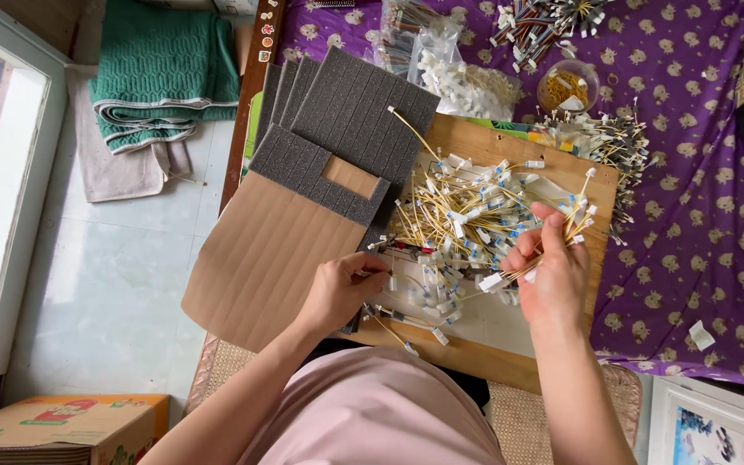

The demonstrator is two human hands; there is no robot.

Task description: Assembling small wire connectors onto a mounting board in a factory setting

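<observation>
A heap of thin yellow wires with white plug ends (467,215) lies on a wooden board (475,142). My right hand (548,275) is closed around a small bunch of these wires, their white ends sticking out above the fingers. My left hand (342,288) rests at the heap's left edge, fingertips pinching a single wire end beside the dark grey foam sheets (350,120). A brown corrugated cardboard sheet (260,258) lies under the foam, left of my left hand.
A purple patterned cloth (691,198) covers the surface, with clear bags of parts (441,60), more wire bundles (544,21) and a small round tub (568,86) at the back. A green folded towel (165,69) and a cardboard box (62,426) lie on the floor to the left.
</observation>
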